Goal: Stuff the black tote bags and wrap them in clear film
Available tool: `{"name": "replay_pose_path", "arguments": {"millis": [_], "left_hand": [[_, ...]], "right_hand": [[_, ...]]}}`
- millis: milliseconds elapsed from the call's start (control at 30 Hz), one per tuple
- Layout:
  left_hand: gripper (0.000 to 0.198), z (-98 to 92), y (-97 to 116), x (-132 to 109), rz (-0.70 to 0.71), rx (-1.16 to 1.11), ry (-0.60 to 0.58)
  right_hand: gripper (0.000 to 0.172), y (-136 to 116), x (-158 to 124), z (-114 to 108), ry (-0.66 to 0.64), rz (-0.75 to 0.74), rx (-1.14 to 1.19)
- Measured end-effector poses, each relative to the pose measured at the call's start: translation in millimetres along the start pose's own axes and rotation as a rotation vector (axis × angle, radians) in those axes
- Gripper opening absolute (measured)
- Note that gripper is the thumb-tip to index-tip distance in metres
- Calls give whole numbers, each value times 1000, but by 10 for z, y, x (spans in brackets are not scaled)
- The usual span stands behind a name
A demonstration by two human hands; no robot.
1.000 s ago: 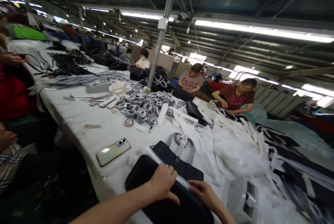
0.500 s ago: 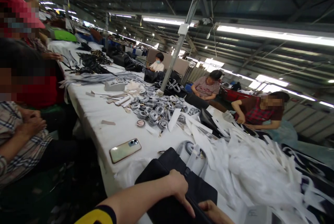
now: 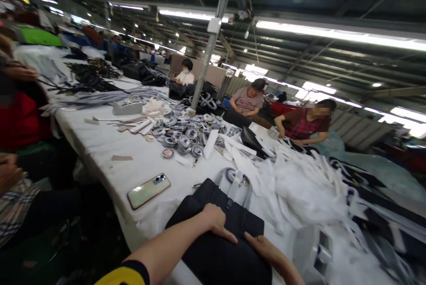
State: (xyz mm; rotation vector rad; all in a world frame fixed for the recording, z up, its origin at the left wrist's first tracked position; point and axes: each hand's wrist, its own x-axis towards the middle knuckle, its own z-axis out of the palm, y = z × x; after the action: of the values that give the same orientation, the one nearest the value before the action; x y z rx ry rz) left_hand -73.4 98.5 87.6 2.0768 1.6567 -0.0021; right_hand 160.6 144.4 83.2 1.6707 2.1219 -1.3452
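Black bag [image 3: 229, 256] at the near edge of the surface [image 3: 100, 143], lower end running toward the bottom of the frame. Both hands on it. Left hand [image 3: 215, 222], bare forearm and yellow-and-black sleeve [image 3: 124, 274], crosses the bag from the left: thumb stretched out along the black face, other fingers curled in. Can't tell if they have hold of any material. Right hand [image 3: 266, 249] comes in from lower right, one digit extended on the bag's right side, tip near the left thumb with a gap between; remaining fingers hidden, so grip unclear.

Grey strap [image 3: 229, 172], coiled with a gold clip, at the bag's far side, pale band around it. White box-like unit [image 3: 309, 249] just right of the right hand. Phone [image 3: 148, 191] lies on the surface left of the bag, camera side up. White sheeting [image 3: 306, 178] heaped to the right.

Next out: loose brown strip [image 3: 121, 158], small round item [image 3: 167, 153], then a pile of coiled grey straps [image 3: 191, 133], white strip [image 3: 210, 144] at its right. Grey unit [image 3: 127, 107] behind, to the left.

Beyond: metal post [image 3: 211, 45]; co-worker in red check [image 3: 299, 123] at right, one in a striped top [image 3: 245, 100], one in white with a mask [image 3: 185, 76] farther back. Tube lights overhead.
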Motion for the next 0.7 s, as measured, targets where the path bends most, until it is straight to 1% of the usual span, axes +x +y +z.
{"name": "replay_pose_path", "arguments": {"millis": [100,200,300,400,467,500,567,700], "left_hand": [[95,97,-20,-11,16,18,34],[94,157,-50,18,45,35,41],[90,191,-64,47,50,36,49],[87,206,-69,55,44,32,55],[86,208,-76,59,39,28,52],[86,210,-81,63,38,26,50],[85,214,-93,75,37,21,43],[84,229,-104,99,30,15,28]], "right_hand": [[34,216,-272,-72,55,60,30],[31,403,-567,-163,76,118,47],[34,510,-843,-281,96,133,23],[42,623,-1121,-386,171,110,-22],[45,746,-1293,-394,225,105,-47],[45,819,-1365,-365,248,115,-69],[43,970,-1463,-231,286,163,-141],[39,1182,-1463,221,311,274,-259]]}}
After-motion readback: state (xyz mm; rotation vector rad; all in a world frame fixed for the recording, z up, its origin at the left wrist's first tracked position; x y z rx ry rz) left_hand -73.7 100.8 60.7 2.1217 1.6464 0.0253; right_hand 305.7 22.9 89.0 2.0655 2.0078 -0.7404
